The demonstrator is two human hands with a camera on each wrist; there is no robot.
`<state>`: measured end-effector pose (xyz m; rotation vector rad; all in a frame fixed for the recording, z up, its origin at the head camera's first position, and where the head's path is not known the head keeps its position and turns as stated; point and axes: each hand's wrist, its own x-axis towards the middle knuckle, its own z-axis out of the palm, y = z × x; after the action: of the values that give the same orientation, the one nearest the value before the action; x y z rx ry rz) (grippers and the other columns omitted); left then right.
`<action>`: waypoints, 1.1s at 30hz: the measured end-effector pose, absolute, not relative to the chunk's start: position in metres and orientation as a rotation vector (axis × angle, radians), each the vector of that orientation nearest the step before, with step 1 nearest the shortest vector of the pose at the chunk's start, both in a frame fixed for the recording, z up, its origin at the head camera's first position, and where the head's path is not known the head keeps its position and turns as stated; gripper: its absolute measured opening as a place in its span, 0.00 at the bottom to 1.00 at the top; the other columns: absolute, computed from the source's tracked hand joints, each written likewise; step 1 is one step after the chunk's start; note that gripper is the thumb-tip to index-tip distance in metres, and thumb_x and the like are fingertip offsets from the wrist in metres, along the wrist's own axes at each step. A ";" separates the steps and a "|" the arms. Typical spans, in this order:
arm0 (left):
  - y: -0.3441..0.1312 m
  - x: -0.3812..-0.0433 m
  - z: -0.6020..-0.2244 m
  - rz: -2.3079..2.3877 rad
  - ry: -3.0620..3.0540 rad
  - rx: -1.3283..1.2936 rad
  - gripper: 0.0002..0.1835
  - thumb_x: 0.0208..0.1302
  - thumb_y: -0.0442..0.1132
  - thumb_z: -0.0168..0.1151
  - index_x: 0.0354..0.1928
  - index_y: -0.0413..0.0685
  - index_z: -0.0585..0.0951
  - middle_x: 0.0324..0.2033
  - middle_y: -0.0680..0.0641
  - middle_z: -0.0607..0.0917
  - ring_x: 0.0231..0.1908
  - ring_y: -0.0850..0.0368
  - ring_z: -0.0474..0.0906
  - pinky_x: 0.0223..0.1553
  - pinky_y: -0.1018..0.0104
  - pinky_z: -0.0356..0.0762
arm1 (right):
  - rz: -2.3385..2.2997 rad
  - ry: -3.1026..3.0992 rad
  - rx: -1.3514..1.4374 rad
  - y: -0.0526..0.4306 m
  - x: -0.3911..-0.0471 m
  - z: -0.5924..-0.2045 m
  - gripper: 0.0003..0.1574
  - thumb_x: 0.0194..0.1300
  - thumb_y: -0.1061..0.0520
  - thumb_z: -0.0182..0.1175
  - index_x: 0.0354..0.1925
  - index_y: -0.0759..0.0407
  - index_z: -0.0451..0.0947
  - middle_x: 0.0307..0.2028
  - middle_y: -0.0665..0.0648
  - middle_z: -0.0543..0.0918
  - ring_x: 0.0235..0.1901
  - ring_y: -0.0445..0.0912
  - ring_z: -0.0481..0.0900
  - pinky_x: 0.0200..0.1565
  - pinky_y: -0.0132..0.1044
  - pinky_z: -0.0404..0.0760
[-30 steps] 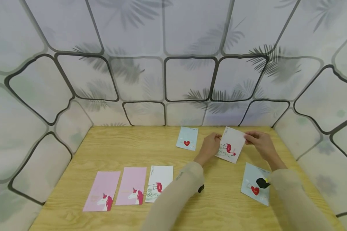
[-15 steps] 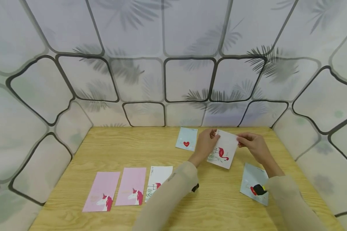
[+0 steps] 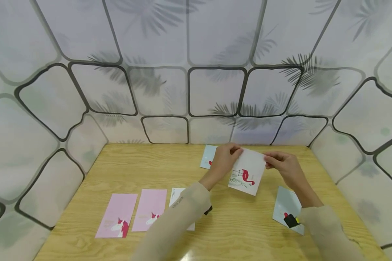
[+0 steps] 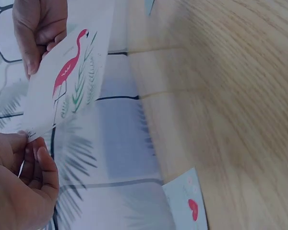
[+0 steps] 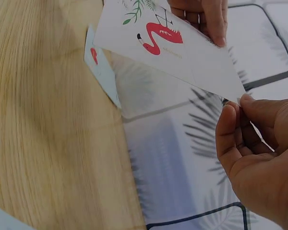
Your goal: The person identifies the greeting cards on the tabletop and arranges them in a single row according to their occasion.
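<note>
A white card with a red flamingo and green leaves (image 3: 248, 170) is held up above the table, tilted. My left hand (image 3: 223, 159) pinches its upper left corner between thumb and fingers. At the upper right corner, my right hand (image 3: 285, 165) pinches it the same way. Both grips also show in the left wrist view, where the flamingo card (image 4: 69, 72) stands between the left hand (image 4: 24, 172) and the right hand (image 4: 41, 28). Behind my left hand lies a light blue heart card (image 3: 206, 154), partly covered by that hand.
Two pink unicorn cards (image 3: 115, 214) lie at the front left of the wooden table (image 3: 143, 163). Beside them a white card (image 3: 176, 194) is mostly hidden by my left sleeve. Another blue heart card (image 3: 285, 203) lies under my right wrist. Patterned fabric walls (image 3: 164, 128) enclose the table.
Both hands have carried the flamingo card leftward and slightly nearer. My left hand now covers part of the far heart card, and the left sleeve hides more of the white card.
</note>
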<state>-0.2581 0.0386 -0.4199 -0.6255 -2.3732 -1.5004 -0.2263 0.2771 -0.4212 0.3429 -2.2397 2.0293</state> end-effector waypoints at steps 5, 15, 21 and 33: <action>0.021 -0.248 -0.408 -1.507 -2.400 -0.632 0.06 0.72 0.39 0.67 0.43 0.45 0.88 0.34 0.52 0.88 0.32 0.66 0.80 0.36 0.75 0.78 | 2.063 -2.196 0.392 0.267 -0.220 -0.414 0.08 0.72 0.65 0.65 0.45 0.70 0.86 0.33 0.49 0.88 0.30 0.40 0.84 0.36 0.30 0.85; -0.005 -0.233 -0.397 -1.597 -2.371 -0.645 0.05 0.73 0.38 0.66 0.43 0.45 0.87 0.32 0.53 0.87 0.30 0.63 0.82 0.33 0.73 0.81 | 2.148 -2.159 0.393 0.246 -0.212 -0.402 0.05 0.70 0.67 0.65 0.42 0.68 0.86 0.31 0.50 0.88 0.29 0.41 0.83 0.35 0.32 0.85; -0.021 -0.225 -0.395 -1.602 -2.396 -0.636 0.04 0.71 0.37 0.67 0.42 0.44 0.87 0.31 0.51 0.86 0.31 0.53 0.85 0.32 0.71 0.80 | 2.197 -2.167 0.452 0.236 -0.210 -0.401 0.06 0.70 0.69 0.64 0.40 0.64 0.88 0.30 0.51 0.87 0.29 0.41 0.83 0.35 0.32 0.85; -0.051 -0.207 -0.394 -1.612 -2.476 -0.628 0.03 0.71 0.36 0.68 0.39 0.43 0.86 0.31 0.50 0.86 0.31 0.46 0.85 0.30 0.70 0.79 | 2.270 -2.261 0.539 0.221 -0.204 -0.409 0.05 0.71 0.67 0.63 0.41 0.64 0.87 0.33 0.51 0.87 0.29 0.42 0.83 0.37 0.33 0.85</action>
<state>-0.2073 -0.0506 -0.3943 -0.6277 -2.4763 -1.6119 -0.2036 0.2207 -0.4092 0.5386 -2.2613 2.2699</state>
